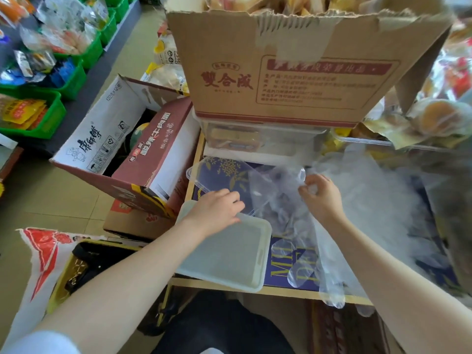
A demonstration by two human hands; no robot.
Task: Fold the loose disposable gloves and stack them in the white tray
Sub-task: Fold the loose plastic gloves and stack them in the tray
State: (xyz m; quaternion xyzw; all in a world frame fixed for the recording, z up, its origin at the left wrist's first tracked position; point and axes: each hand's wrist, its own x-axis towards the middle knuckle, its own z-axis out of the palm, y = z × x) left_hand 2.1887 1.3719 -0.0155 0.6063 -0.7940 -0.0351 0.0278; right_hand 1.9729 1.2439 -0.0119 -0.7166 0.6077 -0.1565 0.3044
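Hands (322, 198) pinch gloves (286, 195) beside tray (263, 254).

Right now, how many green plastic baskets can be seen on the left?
4, along the upper-left edge: one nearest with yellow packets, one behind it with blue packets, one further back, one at the top. More may be hidden beyond the frame.

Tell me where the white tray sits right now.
In the head view the white tray sits low and centre at the near edge of the blue printed surface, under the left hand, with loose clear gloves just to its right.
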